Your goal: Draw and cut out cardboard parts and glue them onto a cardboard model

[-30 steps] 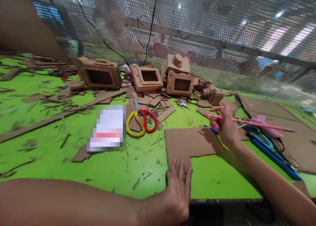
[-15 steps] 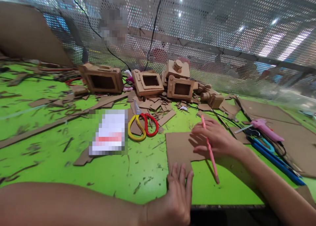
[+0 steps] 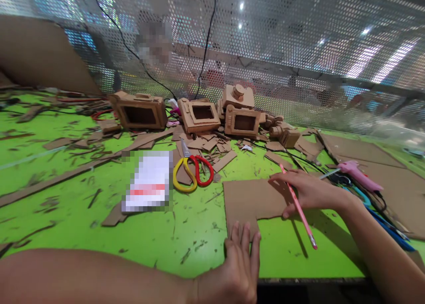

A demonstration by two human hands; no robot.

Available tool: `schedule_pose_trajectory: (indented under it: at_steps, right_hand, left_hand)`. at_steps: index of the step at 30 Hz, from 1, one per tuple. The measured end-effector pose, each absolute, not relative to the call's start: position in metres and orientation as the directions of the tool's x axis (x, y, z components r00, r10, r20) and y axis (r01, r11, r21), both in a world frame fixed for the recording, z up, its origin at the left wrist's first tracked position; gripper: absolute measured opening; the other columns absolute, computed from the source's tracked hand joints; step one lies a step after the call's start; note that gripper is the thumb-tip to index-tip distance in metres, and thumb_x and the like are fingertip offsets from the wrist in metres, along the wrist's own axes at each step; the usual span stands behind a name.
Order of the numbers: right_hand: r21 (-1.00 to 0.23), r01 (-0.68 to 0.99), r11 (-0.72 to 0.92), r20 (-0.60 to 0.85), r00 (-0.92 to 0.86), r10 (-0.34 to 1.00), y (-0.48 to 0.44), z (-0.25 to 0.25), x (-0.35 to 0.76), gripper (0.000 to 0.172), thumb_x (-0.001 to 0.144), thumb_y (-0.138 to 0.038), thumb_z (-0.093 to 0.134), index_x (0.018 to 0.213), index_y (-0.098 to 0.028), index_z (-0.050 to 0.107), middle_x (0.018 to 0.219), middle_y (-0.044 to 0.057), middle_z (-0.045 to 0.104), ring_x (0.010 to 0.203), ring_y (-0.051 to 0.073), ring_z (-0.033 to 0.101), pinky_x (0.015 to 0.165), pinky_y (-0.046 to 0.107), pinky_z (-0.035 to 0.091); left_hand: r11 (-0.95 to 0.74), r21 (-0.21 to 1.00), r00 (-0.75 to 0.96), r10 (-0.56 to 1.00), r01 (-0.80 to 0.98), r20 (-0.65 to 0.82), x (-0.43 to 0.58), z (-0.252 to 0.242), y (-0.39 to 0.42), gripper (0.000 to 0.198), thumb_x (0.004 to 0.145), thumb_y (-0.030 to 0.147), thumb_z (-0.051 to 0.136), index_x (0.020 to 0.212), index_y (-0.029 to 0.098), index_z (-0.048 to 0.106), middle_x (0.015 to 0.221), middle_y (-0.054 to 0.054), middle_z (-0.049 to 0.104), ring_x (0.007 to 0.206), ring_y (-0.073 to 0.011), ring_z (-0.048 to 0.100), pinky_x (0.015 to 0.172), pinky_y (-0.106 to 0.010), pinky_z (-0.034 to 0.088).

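Observation:
A flat L-shaped cardboard piece (image 3: 254, 200) lies on the green table (image 3: 186, 237) near the front edge. My left hand (image 3: 241, 262) rests flat on its lower corner, fingers stretched out and together. My right hand (image 3: 307, 191) lies over the piece's right edge and grips a pink pencil (image 3: 299, 209), whose tip points down toward the table front. Yellow-and-red scissors (image 3: 191, 169) lie just left of the cardboard piece.
Several cardboard camera models (image 3: 199, 113) stand at the back among cardboard scraps. A pink glue gun (image 3: 357, 171), blue-handled tools (image 3: 388, 226) and large cardboard sheets (image 3: 398, 184) lie at the right. A blurred white paper (image 3: 148, 180) sits left of the scissors. Perforated metal mesh (image 3: 282, 43) closes the back.
My right hand brought the pink pencil from the right-hand tools over to the cardboard piece, turned it from level to pointing down and forward, then shifted slightly right. My left hand stayed put.

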State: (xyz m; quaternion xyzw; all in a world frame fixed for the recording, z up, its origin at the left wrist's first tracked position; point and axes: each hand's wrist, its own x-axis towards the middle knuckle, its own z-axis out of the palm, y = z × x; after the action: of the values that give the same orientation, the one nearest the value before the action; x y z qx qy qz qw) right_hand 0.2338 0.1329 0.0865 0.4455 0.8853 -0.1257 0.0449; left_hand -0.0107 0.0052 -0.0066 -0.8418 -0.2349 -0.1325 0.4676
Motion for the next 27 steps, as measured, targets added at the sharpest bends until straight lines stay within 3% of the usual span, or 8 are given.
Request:
schedule_pose_trajectory:
  at_steps: [7, 14, 27]
  right_hand:
    - [-0.193, 0.821, 0.537, -0.299, -0.571, 0.765, 0.1303, 0.0821, 0.2415, 0.093, 0.060, -0.051, 0.078, 0.140, -0.018, 0.046, 0.139, 0.017, 0.053, 0.126, 0.040, 0.048, 0.102, 0.050, 0.040]
    - [-0.272, 0.791, 0.549, -0.273, -0.610, 0.744, 0.1289, 0.0823, 0.2387, 0.083, 0.064, -0.049, 0.077, 0.137, -0.020, 0.050, 0.132, 0.015, 0.058, 0.121, 0.035, 0.054, 0.098, 0.045, 0.045]
    - [-0.266, 0.809, 0.524, -0.299, -0.586, 0.753, 0.1306, 0.0791, 0.2416, 0.088, 0.062, -0.049, 0.078, 0.140, -0.021, 0.049, 0.140, 0.015, 0.054, 0.127, 0.039, 0.050, 0.101, 0.049, 0.045]
  left_hand:
    - [-0.458, -0.724, 0.857, 0.270, 0.515, 0.439, -0.0108, -0.0071, 0.0050, 0.043, 0.089, 0.015, 0.035, 0.117, 0.003, 0.065, 0.106, -0.018, 0.072, 0.088, -0.0283, 0.073, 0.068, -0.036, 0.048]
    - [-0.474, -0.727, 0.868, 0.270, 0.496, 0.417, -0.0119, -0.0081, 0.0042, 0.044, 0.089, 0.020, 0.037, 0.118, 0.001, 0.064, 0.107, -0.021, 0.072, 0.088, -0.0296, 0.073, 0.069, -0.038, 0.046]
    - [-0.470, -0.736, 0.872, 0.228, 0.488, 0.432, -0.0112, -0.0065, 0.0087, 0.039, 0.090, 0.016, 0.039, 0.114, 0.001, 0.065, 0.100, -0.018, 0.074, 0.082, -0.0264, 0.074, 0.062, -0.034, 0.047]
